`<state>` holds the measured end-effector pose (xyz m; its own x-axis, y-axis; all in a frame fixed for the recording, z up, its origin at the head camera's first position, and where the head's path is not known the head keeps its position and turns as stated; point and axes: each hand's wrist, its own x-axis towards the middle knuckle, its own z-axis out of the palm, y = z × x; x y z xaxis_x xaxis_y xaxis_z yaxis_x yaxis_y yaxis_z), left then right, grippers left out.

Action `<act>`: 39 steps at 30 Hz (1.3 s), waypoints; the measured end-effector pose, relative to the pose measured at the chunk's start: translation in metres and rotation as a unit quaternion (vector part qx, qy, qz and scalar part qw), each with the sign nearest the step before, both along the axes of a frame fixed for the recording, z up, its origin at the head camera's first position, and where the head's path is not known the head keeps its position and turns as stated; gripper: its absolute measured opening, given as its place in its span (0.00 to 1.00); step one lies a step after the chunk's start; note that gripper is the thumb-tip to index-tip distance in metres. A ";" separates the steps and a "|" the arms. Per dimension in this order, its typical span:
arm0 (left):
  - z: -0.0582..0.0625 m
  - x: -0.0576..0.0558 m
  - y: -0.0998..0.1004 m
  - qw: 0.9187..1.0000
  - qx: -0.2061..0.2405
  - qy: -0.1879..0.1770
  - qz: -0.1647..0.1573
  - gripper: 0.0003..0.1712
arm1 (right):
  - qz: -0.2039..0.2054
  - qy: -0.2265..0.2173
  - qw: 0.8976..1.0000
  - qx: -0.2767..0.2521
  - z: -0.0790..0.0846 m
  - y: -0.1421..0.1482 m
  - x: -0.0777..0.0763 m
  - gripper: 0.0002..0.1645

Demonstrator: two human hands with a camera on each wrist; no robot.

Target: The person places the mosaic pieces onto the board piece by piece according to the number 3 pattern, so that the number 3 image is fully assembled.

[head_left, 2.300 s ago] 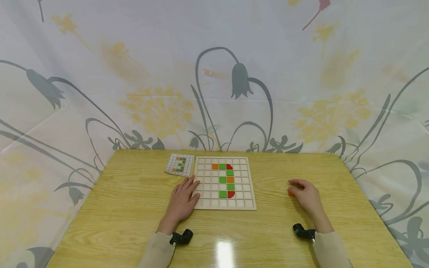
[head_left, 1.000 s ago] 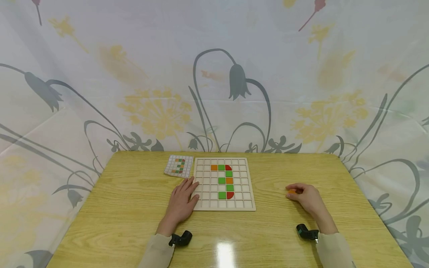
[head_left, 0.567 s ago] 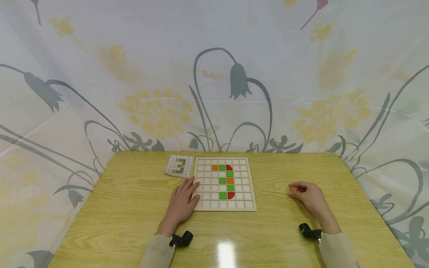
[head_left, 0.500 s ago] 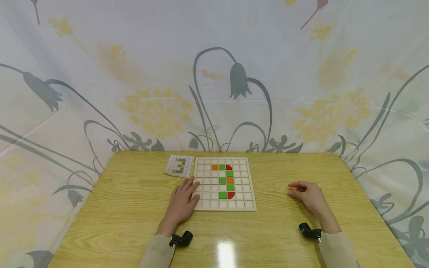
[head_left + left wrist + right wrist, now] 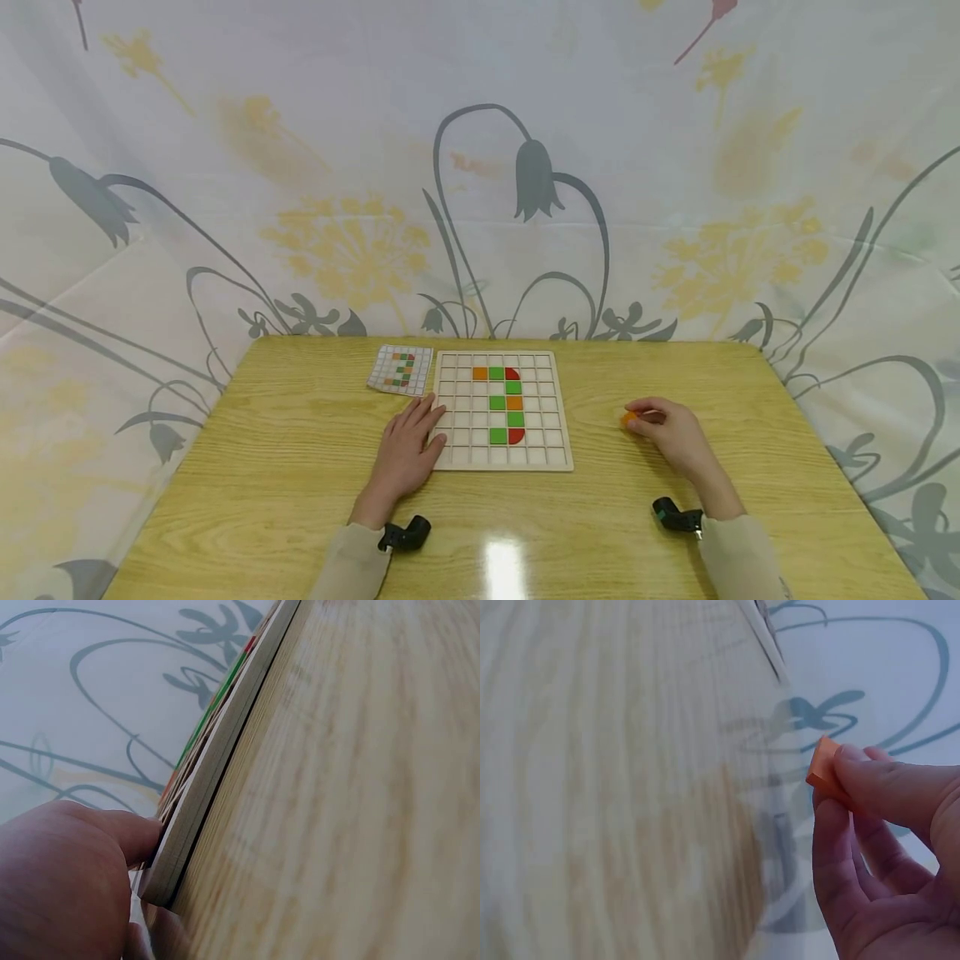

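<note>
Between thumb and fingers my right hand (image 5: 672,433) pinches a small orange square tile (image 5: 825,766), held to the right of the grid board. My left hand (image 5: 407,450) rests on the left edge of the wooden grid board (image 5: 543,457), fingers spread over its rim; in the left wrist view the thumb lies on the board's edge. Orange, green and red tiles sit in the board's cells as a backwards-C shape with a middle bar. The two red tiles (image 5: 516,436) have a rounded corner. The lower row holds a green tile (image 5: 498,436) beside a red one.
A paper pattern card (image 5: 381,375) with a printed grid and coloured figure lies left of the board, near the back edge. The yellow wood-grain table (image 5: 600,533) meets a flowered cloth backdrop (image 5: 637,275). Black cameras (image 5: 405,533) are strapped at both wrists.
My right hand first turns the orange tile near the table's right side, then moves left with it toward the board. The left hand and the board stay in place.
</note>
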<state>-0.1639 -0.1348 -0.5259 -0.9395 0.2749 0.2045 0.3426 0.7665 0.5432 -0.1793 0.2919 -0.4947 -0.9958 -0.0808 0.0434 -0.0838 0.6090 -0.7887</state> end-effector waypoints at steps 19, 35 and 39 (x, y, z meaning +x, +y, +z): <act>-0.001 -0.001 0.000 1.000 0.005 -0.005 0.002 0.27 | 0.070 -0.002 0.994 -0.083 0.003 -0.069 -0.018 0.19; -0.002 0.001 -0.001 1.000 0.011 -0.008 -0.002 0.27 | 0.180 0.015 0.982 -0.049 -0.003 -0.151 -0.023 0.12; -0.001 -0.001 -0.001 1.000 0.008 -0.007 -0.001 0.27 | 0.192 0.011 0.981 -0.040 0.000 -0.167 -0.024 0.12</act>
<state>-0.1647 -0.1356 -0.5273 -0.9416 0.2741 0.1958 0.3368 0.7574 0.5594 -0.2030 0.1252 -0.4944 -0.8917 -0.4444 0.0857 -0.3116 0.4655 -0.8283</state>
